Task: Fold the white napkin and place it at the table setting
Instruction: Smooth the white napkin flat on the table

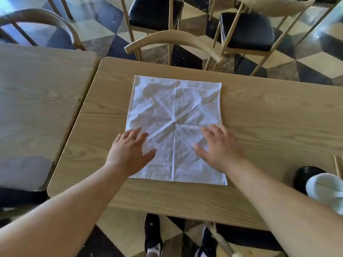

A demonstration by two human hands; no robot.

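Note:
The white napkin lies spread flat and unfolded on the light wooden table, creased in a star pattern from its middle. My left hand rests palm down on the napkin's near left part, fingers apart. My right hand lies palm down on the near right part, fingers spread too. Neither hand grips the cloth.
A second wooden table stands close on the left. Wooden chairs with black seats stand beyond the far edge. A black seat with a white cloth shows at the right. Checkered floor and my shoes lie below.

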